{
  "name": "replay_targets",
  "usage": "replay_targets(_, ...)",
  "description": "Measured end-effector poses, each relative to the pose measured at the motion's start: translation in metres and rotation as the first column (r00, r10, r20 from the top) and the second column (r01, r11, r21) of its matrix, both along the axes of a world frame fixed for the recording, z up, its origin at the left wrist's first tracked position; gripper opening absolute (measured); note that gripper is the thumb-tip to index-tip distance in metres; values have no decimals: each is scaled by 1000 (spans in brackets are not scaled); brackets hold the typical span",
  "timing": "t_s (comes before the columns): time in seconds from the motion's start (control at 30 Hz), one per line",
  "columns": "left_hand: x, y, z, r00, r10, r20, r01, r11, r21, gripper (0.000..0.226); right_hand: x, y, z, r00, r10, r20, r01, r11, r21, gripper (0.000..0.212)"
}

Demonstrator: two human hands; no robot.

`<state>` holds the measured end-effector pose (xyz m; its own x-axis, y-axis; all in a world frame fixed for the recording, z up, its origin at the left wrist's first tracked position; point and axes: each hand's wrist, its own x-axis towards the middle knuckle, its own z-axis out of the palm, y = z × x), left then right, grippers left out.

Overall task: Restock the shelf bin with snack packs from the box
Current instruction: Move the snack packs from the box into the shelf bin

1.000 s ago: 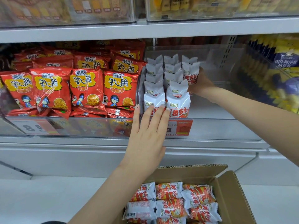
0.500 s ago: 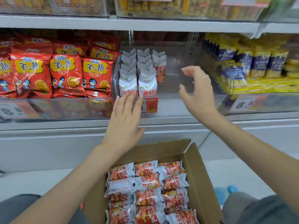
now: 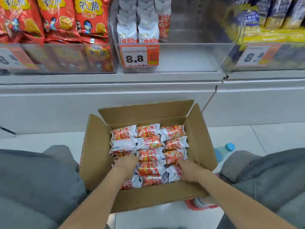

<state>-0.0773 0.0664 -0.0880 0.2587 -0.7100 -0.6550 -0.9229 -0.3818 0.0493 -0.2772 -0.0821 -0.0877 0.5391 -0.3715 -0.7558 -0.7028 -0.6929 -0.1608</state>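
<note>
An open cardboard box (image 3: 95,156) on the floor holds several orange-and-white snack packs (image 3: 149,142) lying in rows. Both of my hands are down inside it. My left hand (image 3: 126,163) lies on the left column, its fingers curled down round a pack there. On the right column, my right hand (image 3: 189,170) digs its fingers between the packs and grips one (image 3: 173,174). The fingertips of both hands are hidden. Above, the clear shelf bin (image 3: 189,55) holds several upright packs (image 3: 137,30) at its left; its right part is bare.
Red snack bags (image 3: 57,19) fill the bin to the left, and yellow-and-blue packs (image 3: 264,17) fill the one to the right. An 8.8 price tag (image 3: 139,55) is on the bin front. My grey-clad knees flank the box. A blue-capped bottle (image 3: 226,150) lies right of it.
Both hands have dropped from the shelf bin into the box and onto the packs. The view has tilted downward.
</note>
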Motion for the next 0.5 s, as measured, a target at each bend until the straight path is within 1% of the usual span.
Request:
replay_targets(0.03, -2, 0, -5, 1000, 4, -24, -5, 1000, -16, 54, 2, -3, -1, 1000, 6, -4, -6, 1000, -9, 49)
replay_targets(0.1, -8, -9, -9, 996, 21, -85, -29, 994, -104, 63, 7, -10, -1, 999, 39, -22, -39, 999, -9, 55)
replay_targets(0.17, -16, -21, -13, 978, 88, -187, -119, 980, -162, 63, 11, -13, -5, 994, 85, -74, -84, 996, 11, 64)
replay_targets(0.2, -20, -26, -17, 966, 124, -228, -163, 974, -160, 63, 12, -14, -9, 990, 105, -90, -103, 994, 22, 67)
replay_targets(0.27, -28, -28, -29, 953, 145, -267, -185, 974, -131, 75, 14, -15, -15, 985, 144, -91, -144, 990, 6, 65)
replay_targets(0.3, -31, -27, -35, 958, 131, -257, -170, 976, -136, 80, 16, -15, -14, 981, 171, -97, -174, 985, -21, 64)
replay_targets(0.33, -34, -25, -40, 971, 102, -216, -136, 980, -146, 83, 17, -15, -13, 976, 193, -105, -199, 978, -54, 63)
replay_targets(0.4, -38, -23, -46, 993, 41, -107, -57, 987, -150, 81, 19, -16, -10, 970, 216, -108, -226, 970, -89, 64)
replay_targets(0.47, -39, -23, -51, 999, 24, -44, -30, 991, -129, 75, 18, -15, -7, 979, 194, -59, -198, 977, -75, 70)
replay_targets(0.5, -40, -23, -51, 999, 31, -42, -35, 992, -120, 72, 16, -16, -6, 989, 147, -4, -147, 988, -57, 74)
